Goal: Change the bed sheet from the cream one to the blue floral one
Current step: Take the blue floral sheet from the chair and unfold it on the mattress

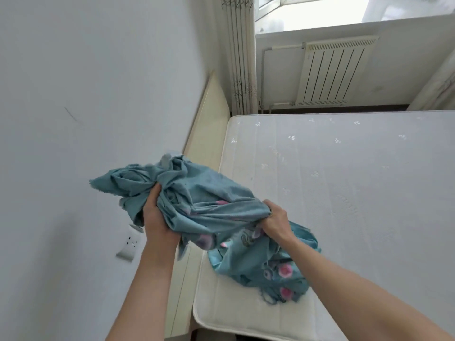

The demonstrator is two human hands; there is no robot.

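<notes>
Hands grip the crumpled blue floral sheet (pixel 209 207) above the bare mattress (pixel 344 183) corner: left hand (pixel 157 217) and right hand (pixel 275 220) both clamp bunched cloth. Best is to find one hem edge first, then shake the sheet open over the mattress.

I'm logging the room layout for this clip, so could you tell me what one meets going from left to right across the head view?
Wall socket → left hand → blue floral sheet → right hand → radiator; the bare mattress spans the right half.
</notes>
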